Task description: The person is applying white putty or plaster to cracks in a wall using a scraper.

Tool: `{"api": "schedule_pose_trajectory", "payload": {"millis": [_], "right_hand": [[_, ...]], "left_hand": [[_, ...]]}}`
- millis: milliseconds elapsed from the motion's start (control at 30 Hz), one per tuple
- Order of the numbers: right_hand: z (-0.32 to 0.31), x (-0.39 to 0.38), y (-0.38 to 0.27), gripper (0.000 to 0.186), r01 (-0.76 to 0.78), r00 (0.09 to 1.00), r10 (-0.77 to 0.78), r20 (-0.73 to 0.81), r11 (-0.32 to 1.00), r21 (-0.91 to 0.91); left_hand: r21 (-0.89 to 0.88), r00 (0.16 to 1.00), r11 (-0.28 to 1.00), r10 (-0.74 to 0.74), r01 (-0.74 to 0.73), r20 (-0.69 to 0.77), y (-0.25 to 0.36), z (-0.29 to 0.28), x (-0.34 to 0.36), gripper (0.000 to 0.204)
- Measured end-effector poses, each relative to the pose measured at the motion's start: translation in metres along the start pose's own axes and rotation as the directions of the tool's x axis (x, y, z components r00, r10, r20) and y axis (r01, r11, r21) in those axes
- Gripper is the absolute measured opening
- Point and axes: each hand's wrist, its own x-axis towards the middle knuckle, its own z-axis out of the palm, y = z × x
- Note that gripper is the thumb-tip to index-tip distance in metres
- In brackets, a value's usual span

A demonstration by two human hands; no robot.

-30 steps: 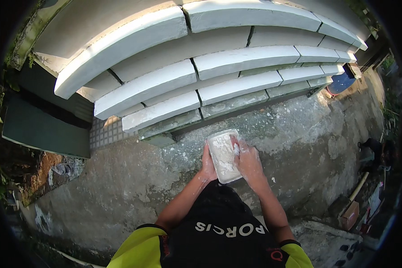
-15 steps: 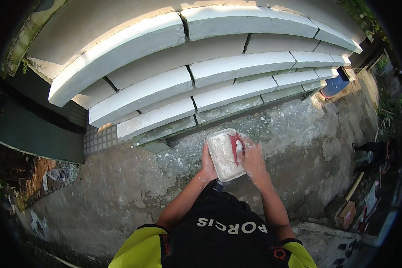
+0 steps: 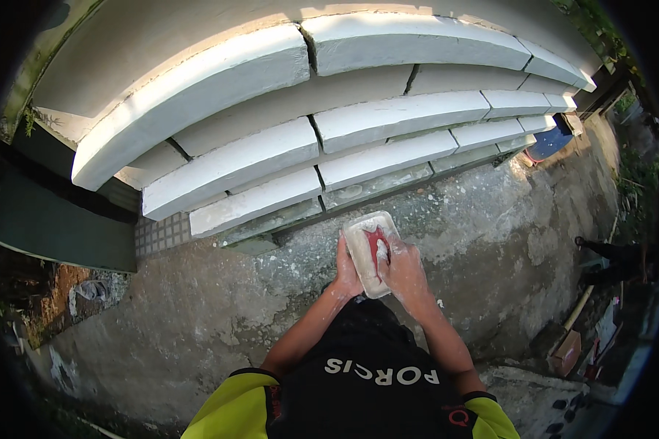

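Observation:
A shallow white rectangular tray (image 3: 356, 241) with rounded corners, coated in white paste, is held up in front of my body. My left hand (image 3: 347, 271) wraps around its left side. Inside the tray, my right hand (image 3: 404, 272) pinches a flat red scraper-like piece (image 3: 374, 240) smeared with white. Its exact kind is hard to make out, since my fingers hide part of it. White residue covers the fingers of my right hand.
Long white ledges (image 3: 388, 121) with dark vertical gaps rise in steps ahead. Below me lies stained concrete (image 3: 198, 314). A dark green panel (image 3: 58, 227) stands at left, a blue drum (image 3: 548, 144) at far right, and a cardboard box (image 3: 566, 353) at lower right.
My right hand has moved left and slightly down, bringing the red piece from the tray's right edge to over its middle. The tray is tilted more and looks narrower.

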Motion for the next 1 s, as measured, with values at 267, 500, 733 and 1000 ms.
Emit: {"api": "schedule_pose_trajectory", "payload": {"millis": [267,500,733,1000], "right_hand": [[0.008,0.014,0.017,0.026,0.047,0.999,-0.047,0.019,0.999,0.012],[-0.054,0.059,0.068,0.033,-0.065,0.998,0.065,0.003,0.998,0.005],[-0.077,0.094,0.128,0.036,0.035,0.991,-0.036,0.131,0.999,0.011],[-0.097,0.119,0.168,0.038,0.183,0.955,-0.204,0.213,0.977,0.112]], "left_hand": [[0.115,0.999,0.993,0.039,-0.038,-0.013,-0.001,-0.001,0.027,0.082],[-0.004,0.995,0.998,0.06,-0.06,0.075,-0.019,0.021,0.065,0.09],[0.021,0.975,0.975,0.219,-0.22,0.042,-0.056,0.04,0.128,0.081],[0.09,0.929,0.931,0.361,-0.354,-0.084,-0.083,0.059,0.17,0.085]]}}
